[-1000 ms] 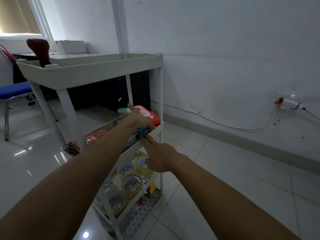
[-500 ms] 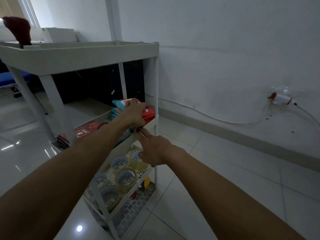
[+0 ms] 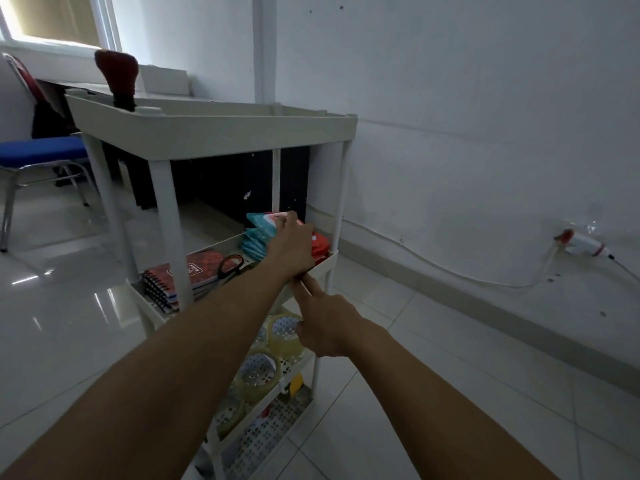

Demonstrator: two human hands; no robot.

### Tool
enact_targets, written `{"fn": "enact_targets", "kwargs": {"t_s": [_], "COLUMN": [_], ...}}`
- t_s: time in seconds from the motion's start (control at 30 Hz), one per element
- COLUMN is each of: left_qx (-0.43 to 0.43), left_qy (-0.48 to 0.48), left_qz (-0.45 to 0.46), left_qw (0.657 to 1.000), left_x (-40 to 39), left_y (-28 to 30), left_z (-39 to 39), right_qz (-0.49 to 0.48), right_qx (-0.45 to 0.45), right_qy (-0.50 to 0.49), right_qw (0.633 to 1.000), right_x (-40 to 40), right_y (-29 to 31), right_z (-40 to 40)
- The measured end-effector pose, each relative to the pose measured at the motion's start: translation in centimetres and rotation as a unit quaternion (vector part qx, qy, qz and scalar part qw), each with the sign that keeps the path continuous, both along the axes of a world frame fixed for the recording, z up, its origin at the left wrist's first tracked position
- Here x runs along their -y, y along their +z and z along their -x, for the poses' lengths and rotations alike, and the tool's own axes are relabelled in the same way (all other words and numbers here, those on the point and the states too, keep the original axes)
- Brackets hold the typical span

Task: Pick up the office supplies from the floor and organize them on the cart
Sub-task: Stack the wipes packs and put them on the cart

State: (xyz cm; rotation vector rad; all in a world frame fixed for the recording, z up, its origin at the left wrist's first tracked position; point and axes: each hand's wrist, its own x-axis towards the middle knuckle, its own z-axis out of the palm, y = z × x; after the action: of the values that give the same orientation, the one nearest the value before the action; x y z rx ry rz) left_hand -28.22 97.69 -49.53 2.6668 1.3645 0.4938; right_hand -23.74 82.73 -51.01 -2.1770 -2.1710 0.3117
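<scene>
Since a moment ago your left hand [image 3: 292,245] has slid further over the packets [image 3: 258,233] on the cart [image 3: 214,133], gripping them; your right hand [image 3: 325,327], at 5 o'clock, points one finger, holding nothing.

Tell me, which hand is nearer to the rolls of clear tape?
The right hand. It hovers just in front of the rolls of clear tape on the lower shelf, index finger pointing up at the shelf rim above. The left hand is higher, on the teal and red packets.
</scene>
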Motion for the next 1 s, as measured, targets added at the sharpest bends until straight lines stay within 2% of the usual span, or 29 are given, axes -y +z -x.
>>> {"fn": "enact_targets", "kwargs": {"t_s": [0.17,0.3,0.4,0.53,0.6,0.83,1.0], "left_qx": [-0.016,-0.015,-0.009,0.004,0.010,0.005,-0.022], "left_qy": [-0.007,-0.030,-0.036,-0.042,-0.068,-0.115,-0.152], "left_qz": [0.025,0.064,0.002,-0.130,-0.167,-0.144,-0.109], "left_qw": [1.000,0.997,0.999,0.991,0.983,0.983,0.982], "left_x": [-0.1,0.7,2.8,7.7,10.6,22.0,27.9], "left_y": [0.2,1.2,2.4,3.8,4.3,6.3,6.1], "left_z": [0.0,0.6,1.5,2.6,2.9,3.7,1.2], "right_qz": [0.002,-0.060,-0.096,-0.103,-0.112,-0.138,-0.168], "right_qx": [-0.015,-0.019,-0.015,-0.013,-0.008,-0.027,-0.040], "right_qy": [0.001,0.006,-0.002,-0.050,-0.086,-0.179,-0.225], "right_qw": [1.000,0.998,0.995,0.993,0.990,0.974,0.959], "right_x": [-0.4,0.6,3.1,7.8,10.6,22.6,31.2], "right_y": [0.1,0.3,0.3,1.1,2.0,5.5,5.2], "right_z": [-0.2,-1.2,-2.2,-4.7,-6.0,-9.4,-13.2]}}
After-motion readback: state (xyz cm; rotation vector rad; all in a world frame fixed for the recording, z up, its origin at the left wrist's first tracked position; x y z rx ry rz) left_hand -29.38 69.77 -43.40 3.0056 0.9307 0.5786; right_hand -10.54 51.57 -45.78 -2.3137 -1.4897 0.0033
